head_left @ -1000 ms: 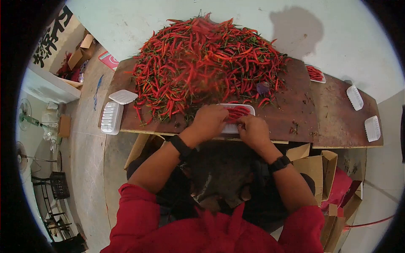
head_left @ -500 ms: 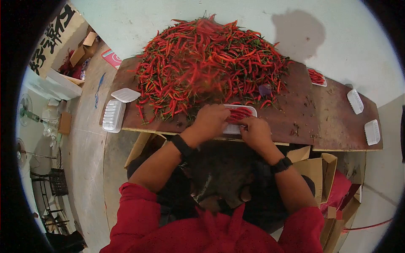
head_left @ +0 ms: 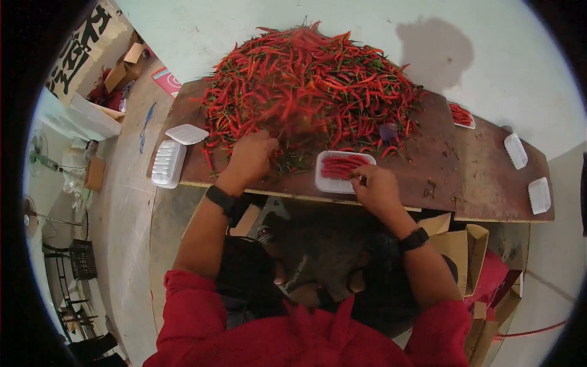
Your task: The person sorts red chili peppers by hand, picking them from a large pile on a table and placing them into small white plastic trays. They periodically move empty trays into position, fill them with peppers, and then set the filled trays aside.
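Observation:
A white foam tray (head_left: 327, 185) lies near the table's front edge with several red chili peppers (head_left: 342, 165) lined up in it. My right hand (head_left: 377, 188) is at the tray's right side, thumb and fingers pinched together by the ends of the chilies; what they hold, if anything, is too small to make out. To the left of the tray, my left hand (head_left: 252, 158) is at the front edge of a large heap of red chilies (head_left: 312, 79) with green stems. Its fingers are curled, and their tips are partly hidden against the heap.
A stack of white trays (head_left: 167, 164) and a loose white tray (head_left: 187, 134) lie at the table's left end. Farther right are a filled tray (head_left: 461, 115) and two more white trays (head_left: 515, 151). A purple scrap (head_left: 388, 131) lies by the heap; cardboard boxes (head_left: 455, 251) stand below the table.
My left hand has left the tray and moved left to the heap's front edge. My right hand stays at the tray, which now shows more fully.

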`<state>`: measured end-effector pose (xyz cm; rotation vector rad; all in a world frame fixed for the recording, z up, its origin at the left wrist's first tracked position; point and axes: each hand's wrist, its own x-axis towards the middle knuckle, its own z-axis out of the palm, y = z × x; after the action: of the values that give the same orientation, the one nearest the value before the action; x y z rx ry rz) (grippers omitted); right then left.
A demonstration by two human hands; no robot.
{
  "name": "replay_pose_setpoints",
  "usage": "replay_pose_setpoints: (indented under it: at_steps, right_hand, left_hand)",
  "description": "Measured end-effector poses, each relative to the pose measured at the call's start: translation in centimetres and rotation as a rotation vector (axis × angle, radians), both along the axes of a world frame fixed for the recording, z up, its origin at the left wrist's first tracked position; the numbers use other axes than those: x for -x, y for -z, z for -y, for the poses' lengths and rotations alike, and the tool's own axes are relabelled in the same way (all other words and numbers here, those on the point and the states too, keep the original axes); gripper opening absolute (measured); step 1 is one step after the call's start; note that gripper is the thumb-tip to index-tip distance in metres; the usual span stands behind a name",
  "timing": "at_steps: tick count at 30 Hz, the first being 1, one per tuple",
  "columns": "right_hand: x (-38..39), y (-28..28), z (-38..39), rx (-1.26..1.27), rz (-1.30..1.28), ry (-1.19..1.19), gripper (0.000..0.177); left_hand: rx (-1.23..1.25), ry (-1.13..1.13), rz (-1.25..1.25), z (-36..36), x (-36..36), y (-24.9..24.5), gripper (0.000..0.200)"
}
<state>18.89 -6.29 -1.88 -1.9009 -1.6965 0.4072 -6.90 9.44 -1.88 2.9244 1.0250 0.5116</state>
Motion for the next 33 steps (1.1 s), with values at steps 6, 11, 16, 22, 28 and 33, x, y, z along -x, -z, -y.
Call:
replay_pose_setpoints:
  at_steps: [6,11,16,22,28,33]
  right_hand:
    - [0.5,0.3,-0.1,-0.006,0.034,-0.026,0.014]
    - [0.9,0.1,0.1,-0.034,-0.023,-0.043,0.014]
    - [1.5,0.2,-0.5,0.065,-0.261,-0.045,0.020]
    - [2.1,0.0,-0.5,0.307,-0.824,-0.119,0.028]
    - [3.4,-1.3,0.3,0.528,-1.323,0.027,0.043]
    - [2.9,0.3,0.6,0.517,-1.434,-0.018,0.038]
  left_hand:
    - [-0.010,-0.001,0.031,-0.1,-0.2,0.7,0.012]
    - [0.102,-0.031,0.182,-0.3,-0.3,-0.9,0.013]
    - [0.825,-0.170,0.546,0.4,-1.3,-4.4,0.016]
    - [1.210,-0.121,0.496,3.9,-3.5,-6.2,0.021]
    - [1.431,0.070,0.601,7.2,-6.0,-3.4,0.021]
    - [1.463,0.032,0.561,7.1,-5.9,-3.9,0.020]
